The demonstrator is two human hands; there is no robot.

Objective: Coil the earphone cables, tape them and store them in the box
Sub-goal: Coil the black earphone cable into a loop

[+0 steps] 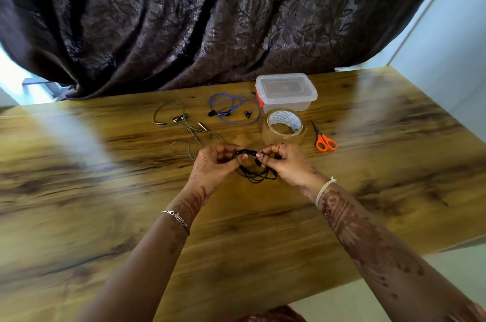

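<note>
Still on the first cable: black earphones being coiled, two sets and the taping left

Head view: both hands work just above the wooden surface [263, 229], near its middle. The left hand [215, 164] and the right hand [286, 161] each pinch the black earphone cable [256, 175] at the top of its bundle, so each grip is closed on that cable. Several loops hang below the fingertips and rest on or just above the wood; they look loosely gathered rather than tight. No tape shows on this bundle.

Beyond the left hand lies the grey earphone set [181, 124], spread out and uncoiled, its thin wire trailing toward the left hand. Further back, the blue earphone set [232, 108] lies in loose loops, also untaped, just beside the clear plastic box [286, 92]. The box has its lid on, with an orange clasp on its side, and looks empty through its walls, though that is hard to confirm. The roll of clear tape [284, 124] stands in front of the box, and the orange-handled scissors [324, 139] lie to its right, both untouched.

By my reading, the task is early: the first cable is partly coiled, nothing is taped, nothing is stored. Left to do: finish and tape this coil, coil and tape the grey and blue sets, open the box and put all three inside.
</note>
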